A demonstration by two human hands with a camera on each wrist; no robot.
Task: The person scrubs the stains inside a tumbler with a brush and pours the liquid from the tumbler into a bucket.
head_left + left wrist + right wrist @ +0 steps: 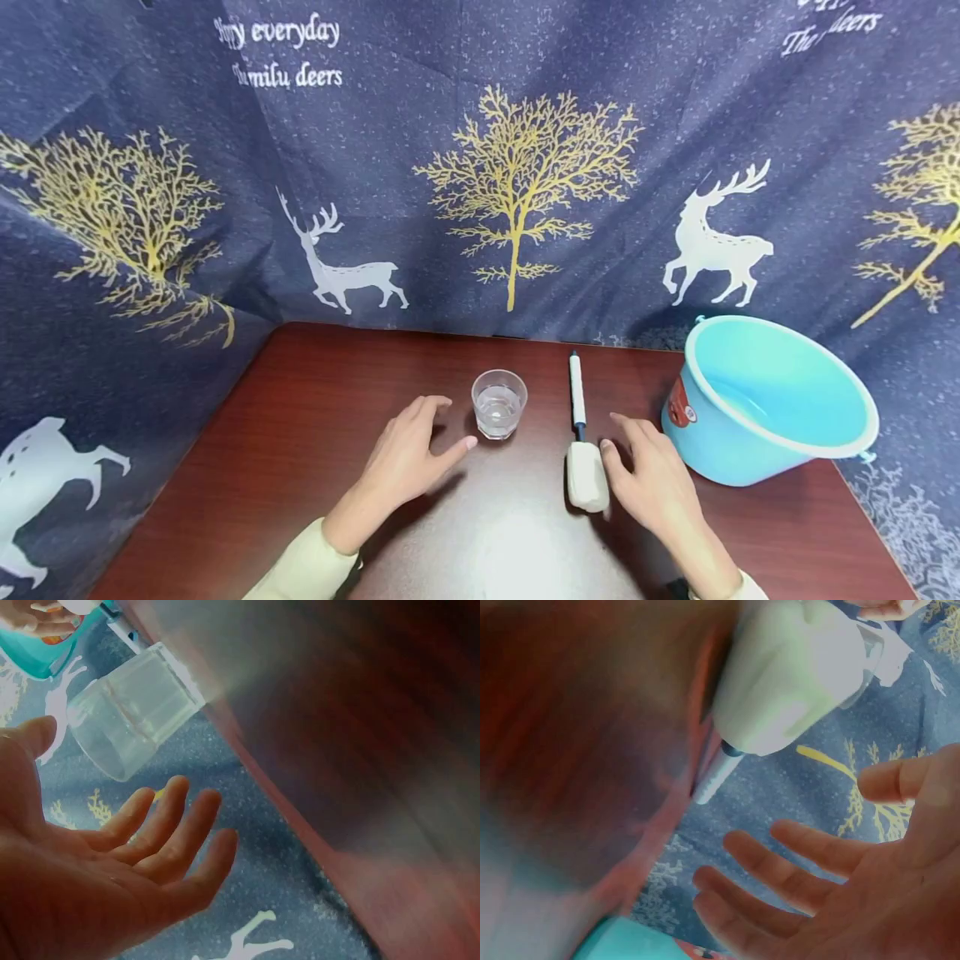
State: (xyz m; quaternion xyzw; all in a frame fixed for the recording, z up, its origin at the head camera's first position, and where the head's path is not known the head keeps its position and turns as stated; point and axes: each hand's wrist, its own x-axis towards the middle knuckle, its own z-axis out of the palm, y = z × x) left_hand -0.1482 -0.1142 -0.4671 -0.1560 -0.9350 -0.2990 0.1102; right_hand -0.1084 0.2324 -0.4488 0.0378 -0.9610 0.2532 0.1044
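A clear glass (498, 406) with water in it stands upright on the table. My left hand (408, 450) is just left of the glass, thumb and fingers apart and not touching it; the left wrist view shows the glass (135, 712) beyond the relaxed fingers. A sponge cup brush (587, 477) with a white head and a white-and-dark handle lies to the right, handle pointing to the back. Beside the brush head is my right hand (651, 475), fingers loosely spread; in the right wrist view a gap separates it from the brush head (787, 675).
A light blue bucket (742, 454) with a red label stands at the table's right side, close to my right hand. The dark red-brown table (300, 400) reaches back to a navy cloth (450, 275) printed with deer and trees.
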